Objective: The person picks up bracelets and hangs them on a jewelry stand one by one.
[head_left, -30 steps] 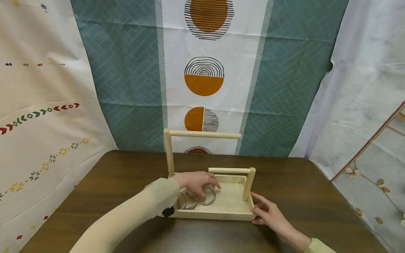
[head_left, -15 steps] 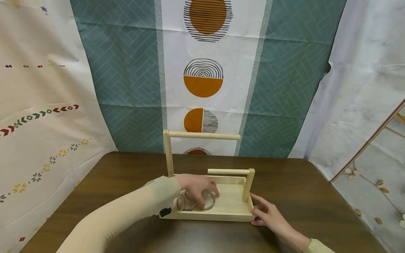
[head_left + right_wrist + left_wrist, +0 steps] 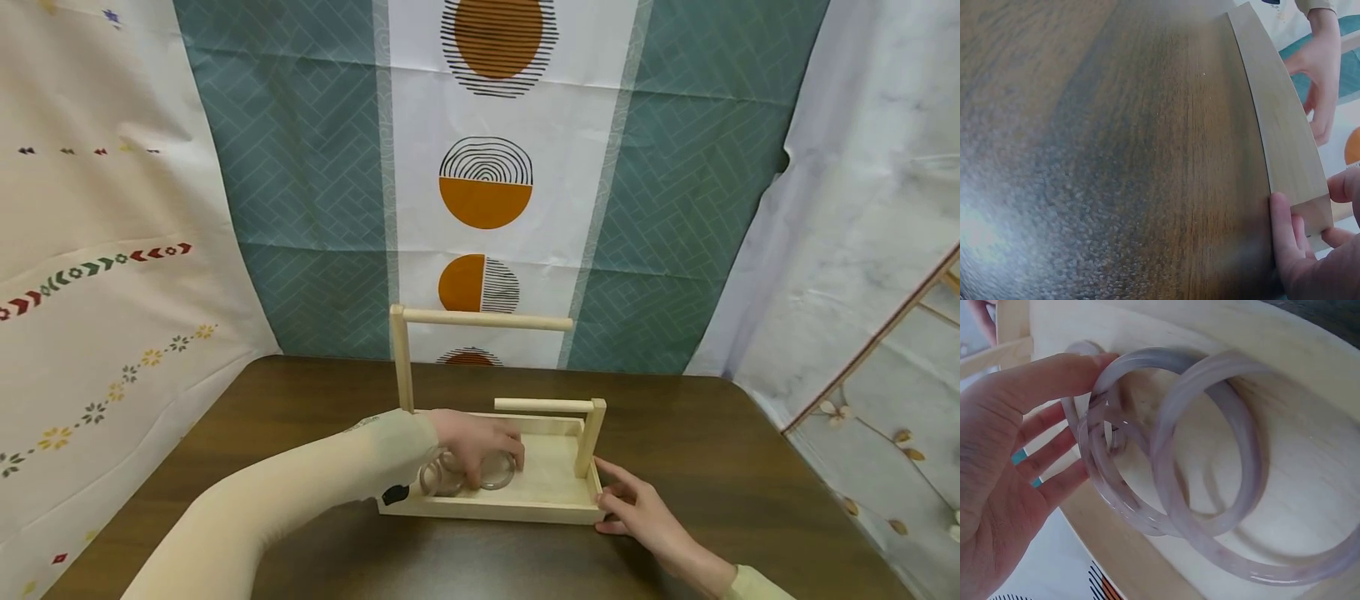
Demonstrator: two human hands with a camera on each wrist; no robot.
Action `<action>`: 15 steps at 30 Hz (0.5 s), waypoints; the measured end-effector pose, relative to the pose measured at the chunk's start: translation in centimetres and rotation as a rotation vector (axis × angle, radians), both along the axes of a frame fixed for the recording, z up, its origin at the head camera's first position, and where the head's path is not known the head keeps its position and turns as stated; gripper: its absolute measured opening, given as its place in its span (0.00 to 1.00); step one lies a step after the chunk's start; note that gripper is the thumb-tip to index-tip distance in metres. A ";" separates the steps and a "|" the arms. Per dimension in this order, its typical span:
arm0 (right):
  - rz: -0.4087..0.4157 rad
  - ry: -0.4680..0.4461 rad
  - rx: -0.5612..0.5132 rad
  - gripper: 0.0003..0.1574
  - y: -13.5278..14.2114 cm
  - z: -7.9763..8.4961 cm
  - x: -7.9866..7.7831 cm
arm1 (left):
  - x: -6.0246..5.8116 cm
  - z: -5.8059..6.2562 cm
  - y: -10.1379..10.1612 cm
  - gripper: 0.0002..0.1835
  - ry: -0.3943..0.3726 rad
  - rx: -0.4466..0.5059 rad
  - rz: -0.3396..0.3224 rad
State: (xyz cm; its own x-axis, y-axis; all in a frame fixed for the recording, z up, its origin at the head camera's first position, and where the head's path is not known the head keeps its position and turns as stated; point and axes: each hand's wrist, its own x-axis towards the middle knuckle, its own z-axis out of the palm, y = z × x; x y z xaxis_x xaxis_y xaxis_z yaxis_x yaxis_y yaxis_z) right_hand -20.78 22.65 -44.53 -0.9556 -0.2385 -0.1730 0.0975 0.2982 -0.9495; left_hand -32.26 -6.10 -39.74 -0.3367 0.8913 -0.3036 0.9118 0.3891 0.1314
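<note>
Several translucent, pale mauve bangles sit in the left part of a light wooden tray (image 3: pixel 525 512). My left hand (image 3: pixel 474 440) is down inside the tray, gripping a bangle (image 3: pixel 1254 469) by its rim. In the left wrist view its thumb lies on the rim and the other fingers come round from behind. Another bangle (image 3: pixel 1272 575) overlaps it, closer to that camera. At the tray's right end, my right hand (image 3: pixel 637 508) holds the front corner. The right wrist view has its thumb and fingers on both sides of the tray's front wall (image 3: pixel 1285 112).
From the tray's left end rises a tall post (image 3: pixel 401 358) bearing a long horizontal rod (image 3: pixel 487 319). A shorter post (image 3: pixel 590 437) at the right end carries a lower rod (image 3: pixel 543 406) pointing left. Dark brown table (image 3: pixel 300 433) surrounds the tray; patterned cloths (image 3: pixel 315 167) hang behind.
My left hand's fingers have come further down around the bangles, which have shifted slightly in the tray. My right hand has kept its place at the tray's corner.
</note>
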 end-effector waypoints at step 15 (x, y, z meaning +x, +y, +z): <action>0.007 0.013 -0.001 0.41 0.1 0.0 0.0 | -0.4 0.4 -0.3 0.33 -0.019 0.071 0.048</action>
